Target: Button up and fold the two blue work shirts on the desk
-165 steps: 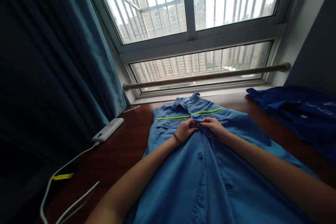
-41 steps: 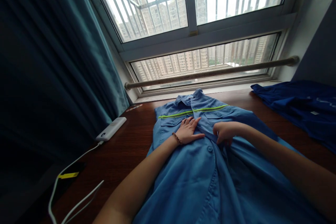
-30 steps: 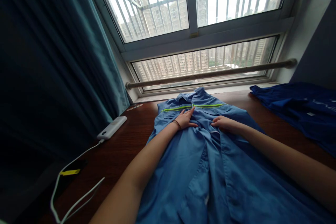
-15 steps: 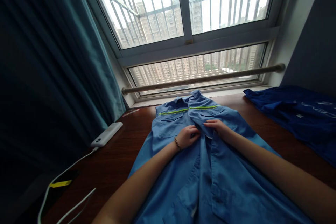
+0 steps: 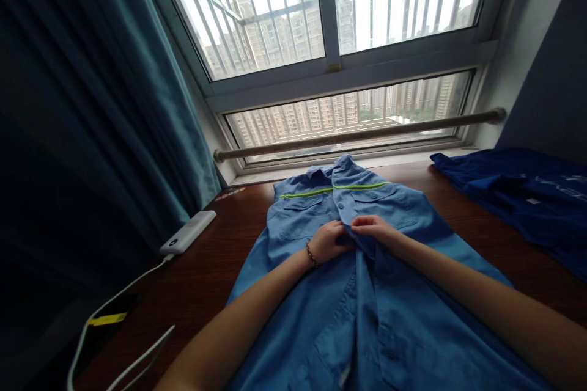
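A blue work shirt (image 5: pixel 302 293) with a yellow-green stripe across the chest lies front up, its collar toward the window. Both hands meet at its front opening, below the chest pockets. My left hand (image 5: pixel 331 242), with a bracelet at the wrist, has its fingers curled round the placket edge. My right hand (image 5: pixel 373 229) pinches the overlapping placket edge just beside it. A button (image 5: pixel 340 206) shows on the placket above the hands. Below them the front hangs apart in a long fold. What lies under my fingertips is hidden.
The shirt rests on a dark red-brown wooden surface (image 5: pixel 243 220). At left are a white power bank (image 5: pixel 189 233) with a white cable (image 5: pixel 123 290) and a teal curtain (image 5: pixel 151 104). A darker blue garment (image 5: pixel 527 195) lies at right. A rail (image 5: pixel 367 136) crosses the window.
My right hand has closed its fingers into a pinch and drawn in toward my left hand. The placket above lies flatter, with a button now showing. The view has shifted slightly.
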Tool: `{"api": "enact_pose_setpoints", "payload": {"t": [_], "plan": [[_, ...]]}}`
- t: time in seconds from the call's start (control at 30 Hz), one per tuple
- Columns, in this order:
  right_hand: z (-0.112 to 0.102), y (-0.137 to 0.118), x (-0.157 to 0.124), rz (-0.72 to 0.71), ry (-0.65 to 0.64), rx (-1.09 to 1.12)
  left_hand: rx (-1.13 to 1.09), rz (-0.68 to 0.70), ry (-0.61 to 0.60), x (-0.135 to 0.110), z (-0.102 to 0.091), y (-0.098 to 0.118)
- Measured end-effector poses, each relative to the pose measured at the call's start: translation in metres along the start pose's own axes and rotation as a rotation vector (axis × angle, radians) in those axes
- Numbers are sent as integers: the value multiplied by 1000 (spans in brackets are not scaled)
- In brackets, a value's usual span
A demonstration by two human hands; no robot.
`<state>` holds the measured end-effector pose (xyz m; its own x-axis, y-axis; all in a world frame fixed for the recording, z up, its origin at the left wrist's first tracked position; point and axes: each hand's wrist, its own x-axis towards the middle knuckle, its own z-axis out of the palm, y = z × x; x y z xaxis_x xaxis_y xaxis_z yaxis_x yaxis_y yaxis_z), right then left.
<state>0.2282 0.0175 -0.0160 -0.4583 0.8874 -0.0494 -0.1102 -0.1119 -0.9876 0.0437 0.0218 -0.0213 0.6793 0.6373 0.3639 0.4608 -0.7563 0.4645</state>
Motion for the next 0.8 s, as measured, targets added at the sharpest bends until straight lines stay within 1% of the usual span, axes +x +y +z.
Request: {"api": "enact_pose_setpoints", "payload": {"t": [0.1, 0.2, 0.27, 0.33, 0.43, 0.53, 0.63, 0.7, 0.8], "plan": [[2, 2, 1, -20, -11, -44, -27, -51, 65, -3, -1, 5], [2, 3, 0, -29, -9, -51, -122, -106, 152, -6, -1, 7], [1, 4, -1, -24, 24, -52, -176, -131, 171, -8, -1, 7], [-2, 5, -1, -10, 76, -41, -184, -149, 181, -10, -1, 7], [-4, 5, 1, 13, 160, 6, -94, -127, 215, -11, -3, 10], [-5, 4, 1, 23, 195, 49, 62, -27, 220, -13, -5, 16], [-3, 3, -2, 16, 131, 67, 202, 33, 220, -14, -7, 22], [-1, 2, -5, 4, 53, 59, 265, 30, 217, -15, -6, 24], [0, -1, -8, -9, -77, 25, 290, 15, 196, -15, -5, 23]]}}
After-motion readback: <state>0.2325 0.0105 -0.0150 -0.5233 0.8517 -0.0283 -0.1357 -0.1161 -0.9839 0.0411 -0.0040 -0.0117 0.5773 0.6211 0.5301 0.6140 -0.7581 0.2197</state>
